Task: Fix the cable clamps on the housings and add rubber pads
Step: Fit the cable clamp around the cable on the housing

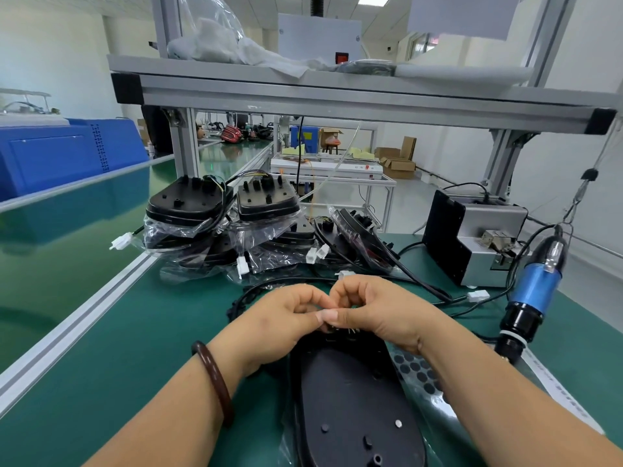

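Blue crates [50, 156] sit far left behind the conveyor, and the green bench [135, 348] runs from there across the whole foreground. Toward the back of it, left of centre, black housings in clear bags [188, 203] are stacked in two piles, with white connectors [120, 243] trailing from their leads. A brown bangle [215, 382] circles the left wrist. The left hand [279, 318] has its fingers curled inward, its thumb tip touching the right thumb. Under both hands lies the housing [350, 392] being worked on, flat on the bench with its long axis running away from the person and small studs standing up on its near half. The right hand [371, 311] mirrors the left, fingers curled, and the two meet over the housing's far end. Whether anything is pinched between them is hidden, so I cannot tell. Just right of the housing, partly under the right forearm, lies a sheet of round black pads [418, 369]. Black cables [421, 284] cross the bench beyond the hands. Further right stands a grey and black feeder [472, 241], and a blue screwdriver [532, 291] hangs tilted near the bench's right edge.
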A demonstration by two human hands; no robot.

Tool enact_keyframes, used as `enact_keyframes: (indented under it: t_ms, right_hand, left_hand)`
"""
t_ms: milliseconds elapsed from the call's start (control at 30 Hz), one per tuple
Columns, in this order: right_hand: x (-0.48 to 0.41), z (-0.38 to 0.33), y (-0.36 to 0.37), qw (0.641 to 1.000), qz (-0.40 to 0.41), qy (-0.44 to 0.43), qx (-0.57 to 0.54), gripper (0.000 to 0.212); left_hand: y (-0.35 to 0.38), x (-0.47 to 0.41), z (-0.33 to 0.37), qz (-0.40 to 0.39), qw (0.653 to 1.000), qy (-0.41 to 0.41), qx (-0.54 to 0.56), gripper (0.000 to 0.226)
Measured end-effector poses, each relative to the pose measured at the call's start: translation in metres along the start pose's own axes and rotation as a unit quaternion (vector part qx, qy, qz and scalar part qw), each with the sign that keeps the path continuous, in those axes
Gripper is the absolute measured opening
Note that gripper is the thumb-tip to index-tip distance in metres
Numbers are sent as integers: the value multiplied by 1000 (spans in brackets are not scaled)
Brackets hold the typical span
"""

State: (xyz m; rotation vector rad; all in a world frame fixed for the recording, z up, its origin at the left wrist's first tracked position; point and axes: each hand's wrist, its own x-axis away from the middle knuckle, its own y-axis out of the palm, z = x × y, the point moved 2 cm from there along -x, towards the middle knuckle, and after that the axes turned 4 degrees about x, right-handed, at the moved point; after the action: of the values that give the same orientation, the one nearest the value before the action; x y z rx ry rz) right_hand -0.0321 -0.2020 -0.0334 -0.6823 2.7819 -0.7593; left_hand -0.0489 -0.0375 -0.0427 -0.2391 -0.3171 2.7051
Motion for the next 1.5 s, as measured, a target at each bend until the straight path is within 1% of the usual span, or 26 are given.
enact_keyframes:
  t_ms: [67,133,167,267,333,467,567,633,700,833,967,1067,1133,1200,1333,1433,1500]
  right_hand:
    - [3,0,2,999,44,-22,-6,18]
    - [5,0,4,994,99,-54,5,18]
    - [6,-1,6,990,119,-74,21,18]
    - [16,1,10,970,164,-138,118,19]
    - [23,2,10,956,173,-185,151,7]
    - [26,5,12,929,200,-241,195,6]
    - [26,3,14,909,198,-267,252,6]
    - [26,3,14,897,193,-272,291,8]
    - [26,3,14,892,194,-269,306,9]
    - [26,1,15,903,184,-251,297,7]
    - [24,0,15,915,172,-228,285,6]
    - [25,-1,16,917,168,-221,287,6]
    - [26,-1,17,910,164,-226,307,6]
    - [26,-2,18,898,165,-233,336,8]
    - [27,-6,19,850,174,-263,421,13]
    - [27,-9,21,841,172,-270,435,12]
    - [27,-11,20,840,162,-275,439,12]
  left_hand:
    - [1,-2,0,10,1000,-12,20,7]
    - [1,-4,0,23,999,-28,15,9]
    - [0,-5,-1,27,999,-35,13,10]
    - [0,-7,-1,26,998,-45,28,11]
    - [0,-8,-2,27,998,-52,39,14]
    - [-1,-10,-4,23,997,-59,37,15]
    - [0,-9,-5,18,998,-55,28,15]
    - [0,-9,-5,22,998,-47,22,16]
    - [1,-8,-5,23,999,-40,15,17]
    - [-5,-5,-5,37,998,-29,-39,17]
    - [-15,-1,-4,-10,998,-30,-59,30]
    - [-13,-2,-3,-9,994,-10,-106,32]
    - [-12,-3,-4,-1,990,10,-139,34]
    - [-12,-4,-4,-1,989,21,-149,34]
    - [-12,-4,-5,-15,988,29,-148,29]
    - [-12,0,-3,-67,990,18,-125,29]
    - [-10,2,-3,-94,976,25,-193,41]
